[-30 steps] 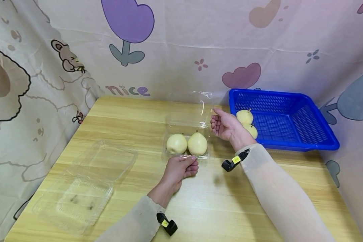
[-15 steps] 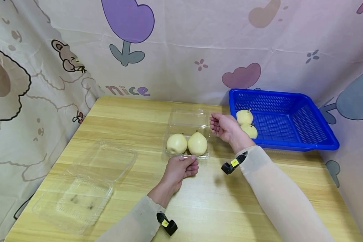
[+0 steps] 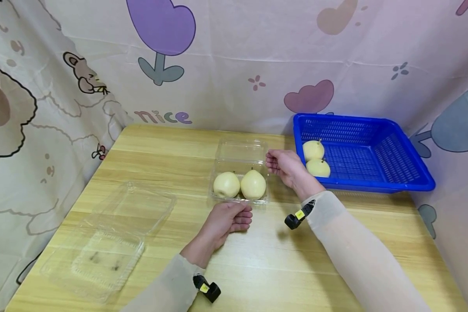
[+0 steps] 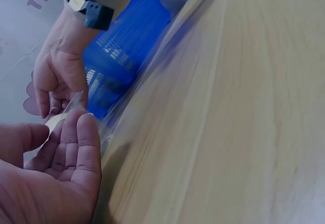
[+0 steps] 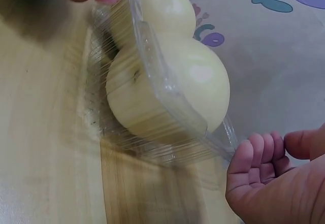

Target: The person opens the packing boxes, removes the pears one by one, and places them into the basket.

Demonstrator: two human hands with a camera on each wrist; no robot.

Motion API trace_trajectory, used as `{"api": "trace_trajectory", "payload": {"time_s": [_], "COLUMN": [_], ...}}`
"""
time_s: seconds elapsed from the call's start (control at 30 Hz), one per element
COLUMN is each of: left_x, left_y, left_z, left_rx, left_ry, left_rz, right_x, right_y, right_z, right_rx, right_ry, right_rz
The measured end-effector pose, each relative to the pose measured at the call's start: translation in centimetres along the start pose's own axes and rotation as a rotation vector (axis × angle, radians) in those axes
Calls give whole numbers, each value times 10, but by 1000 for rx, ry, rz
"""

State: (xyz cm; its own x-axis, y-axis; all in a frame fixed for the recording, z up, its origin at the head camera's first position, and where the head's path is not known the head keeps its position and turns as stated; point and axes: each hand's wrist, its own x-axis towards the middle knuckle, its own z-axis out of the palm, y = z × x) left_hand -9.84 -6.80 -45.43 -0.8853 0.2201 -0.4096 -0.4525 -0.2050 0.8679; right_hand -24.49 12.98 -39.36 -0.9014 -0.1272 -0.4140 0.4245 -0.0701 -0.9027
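An unlatched clear plastic clamshell box (image 3: 238, 201) holds two pale yellow pears, a left pear (image 3: 226, 185) and a right pear (image 3: 253, 184); its lid (image 3: 242, 150) leans back toward the wall. At the box's front edge is my left hand (image 3: 229, 221), thumb apart from its loosely curled fingers (image 4: 68, 155). Beside the box's rear right corner hangs my right hand (image 3: 286, 167). Its fingers (image 5: 256, 158) are loosely curled beside the plastic edge, with nothing seen between thumb and fingertips; whether they touch the edge is hard to tell.
To the right stands a blue plastic basket (image 3: 360, 184) with two more pears (image 3: 313, 151) at its left end. A second clear clamshell (image 3: 109, 255) lies unfolded at the table's left. Patterned cloth (image 3: 234, 43) hangs behind the wooden table (image 3: 273, 264).
The box's lid has swung from upright to lying back. My left hand has drawn slightly back from the front edge, and my right hand has lowered a little and moved left.
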Motion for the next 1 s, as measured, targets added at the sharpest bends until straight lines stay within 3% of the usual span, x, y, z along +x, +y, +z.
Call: {"api": "trace_trajectory", "payload": {"time_s": [0.37,0.7,0.8,0.87,1.0], "left_x": [-4,-13,-15,-17,-15], "left_y": [6,25,34,41,51], "left_z": [-9,-28,-37,-43,-55], "left_rx": [94,242,298,351,571], "left_ry": [54,188,260,303,371], "left_rz": [51,158,246,336,525], "right_x": [0,0,-1,0,0], "right_y": [0,0,0,1,3], "right_z": [0,-1,-1,-1,-1], "right_rx": [-32,-66,-76,-81,-90], "right_ry": [-5,-3,-2,-1,-2], "right_rz": [-11,-24,-27,-31,-35]}}
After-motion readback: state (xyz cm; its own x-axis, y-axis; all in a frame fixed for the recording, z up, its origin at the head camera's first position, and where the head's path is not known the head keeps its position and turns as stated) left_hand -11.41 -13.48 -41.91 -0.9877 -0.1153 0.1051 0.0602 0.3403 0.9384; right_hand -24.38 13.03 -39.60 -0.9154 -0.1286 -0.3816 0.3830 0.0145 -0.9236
